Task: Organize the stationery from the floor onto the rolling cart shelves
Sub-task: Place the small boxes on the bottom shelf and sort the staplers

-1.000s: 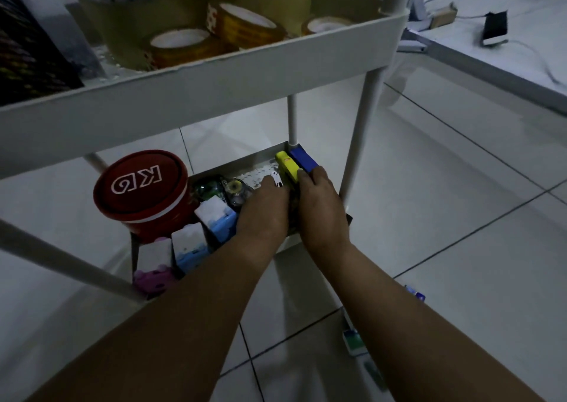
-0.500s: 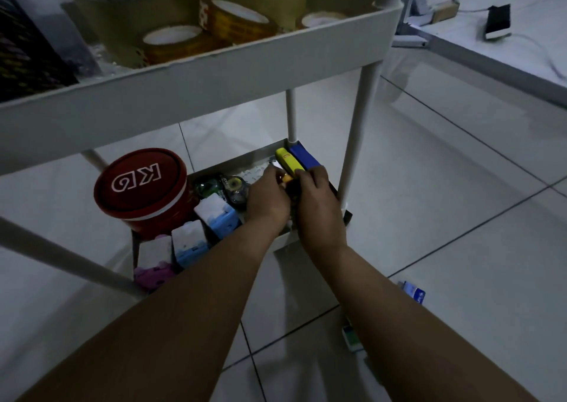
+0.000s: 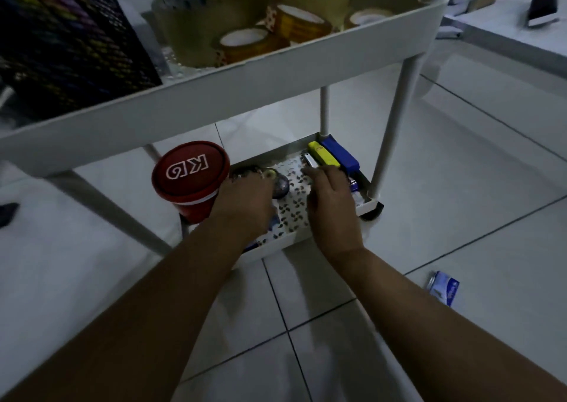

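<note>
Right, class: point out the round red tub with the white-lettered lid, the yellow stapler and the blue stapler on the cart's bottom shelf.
Round red tub with white-lettered lid (image 3: 188, 168): head view, centre of the lid.
Yellow stapler (image 3: 322, 154): head view, top of its body.
Blue stapler (image 3: 340, 154): head view, middle of its top.

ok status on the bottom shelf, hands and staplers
Left hand down over the small tape dispensers, grip hidden. Right hand open beside the yellow stapler and blue stapler. Staple box on the floor.
</note>
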